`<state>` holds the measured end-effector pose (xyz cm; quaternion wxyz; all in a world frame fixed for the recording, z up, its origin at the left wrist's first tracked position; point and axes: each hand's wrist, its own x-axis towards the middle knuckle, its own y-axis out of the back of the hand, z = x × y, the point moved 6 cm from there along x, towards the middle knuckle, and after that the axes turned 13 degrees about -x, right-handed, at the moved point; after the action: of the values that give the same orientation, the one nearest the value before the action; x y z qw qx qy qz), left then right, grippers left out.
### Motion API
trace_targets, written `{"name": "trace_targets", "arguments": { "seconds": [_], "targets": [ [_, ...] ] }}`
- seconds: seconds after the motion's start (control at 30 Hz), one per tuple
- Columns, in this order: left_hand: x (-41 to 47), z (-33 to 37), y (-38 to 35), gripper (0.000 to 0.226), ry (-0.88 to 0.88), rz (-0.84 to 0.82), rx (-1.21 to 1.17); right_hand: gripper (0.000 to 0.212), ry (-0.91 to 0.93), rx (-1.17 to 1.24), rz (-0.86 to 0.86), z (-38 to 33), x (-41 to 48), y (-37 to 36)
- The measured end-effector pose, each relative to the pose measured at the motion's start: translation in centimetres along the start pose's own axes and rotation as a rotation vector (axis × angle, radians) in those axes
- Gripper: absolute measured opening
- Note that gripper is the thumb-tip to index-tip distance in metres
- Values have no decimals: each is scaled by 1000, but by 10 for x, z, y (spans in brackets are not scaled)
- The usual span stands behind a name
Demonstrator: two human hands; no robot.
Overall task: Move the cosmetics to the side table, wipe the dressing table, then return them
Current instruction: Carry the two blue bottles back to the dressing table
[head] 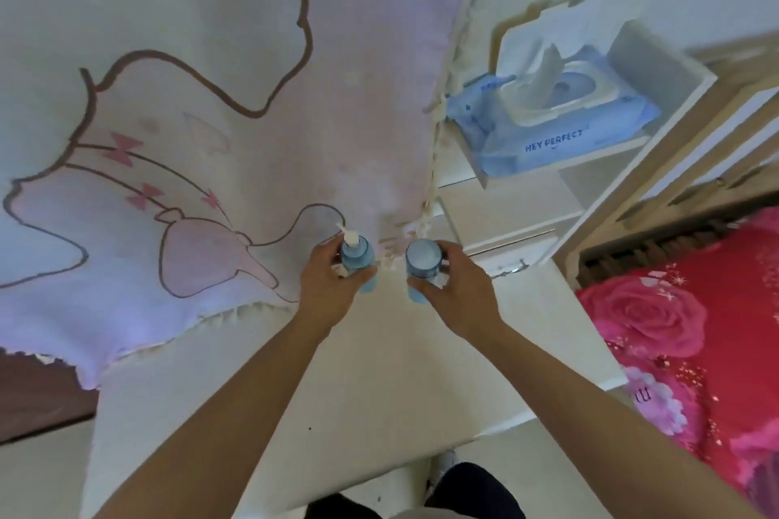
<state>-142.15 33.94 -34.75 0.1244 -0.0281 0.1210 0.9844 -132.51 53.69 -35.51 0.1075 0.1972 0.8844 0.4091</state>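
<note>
White table (pixel 379 371) (pink cloth (pixel 210 55) draped behind) stands beside a red bedspread (pixel 695 329).

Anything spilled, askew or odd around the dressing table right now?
No spill shows. Only the wet wipes pack on the shelf stands out: its lid is flipped open and a wipe pokes up. The pump bottle and capped bottle are held upright.
</note>
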Motion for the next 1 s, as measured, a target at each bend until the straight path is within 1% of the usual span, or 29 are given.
{"name": "trace_targets", "arguments": {
  "seconds": [0.1,0.27,0.43,0.6,0.67,0.73,0.8,0.83,0.87,0.9,1.0],
  "targets": [
    [11,-14,-12,55,53,45,34,58,-31,40,-36,8,20,-20],
    [28,-46,-27,46,132,1,91,54,-53,52,-58,14,43,-48],
    [41,-79,-39,47,175,-64,157,53,-93,57,-60,24,57,-66],
    [50,-93,-49,45,180,-82,142,55,-130,46,-39,38,64,-75],
    [53,-97,-52,48,190,-109,123,57,-151,26,-25,43,65,-77],
    [54,-102,-53,59,223,-144,101,64,-156,-27,-61,45,65,-80],
    [50,-101,-51,73,241,-166,171,83,-166,-87,-143,45,59,-84],
    [45,-99,-48,76,229,-162,234,91,-165,-112,-183,45,53,-86],
    [39,-98,-43,76,218,-155,294,94,-167,-142,-218,44,47,-88],
    [32,-94,-38,74,195,-149,354,92,-169,-174,-244,44,38,-89],
    [8,-93,-21,65,102,-174,552,73,-210,-221,-264,47,14,-89]
  ]
}}
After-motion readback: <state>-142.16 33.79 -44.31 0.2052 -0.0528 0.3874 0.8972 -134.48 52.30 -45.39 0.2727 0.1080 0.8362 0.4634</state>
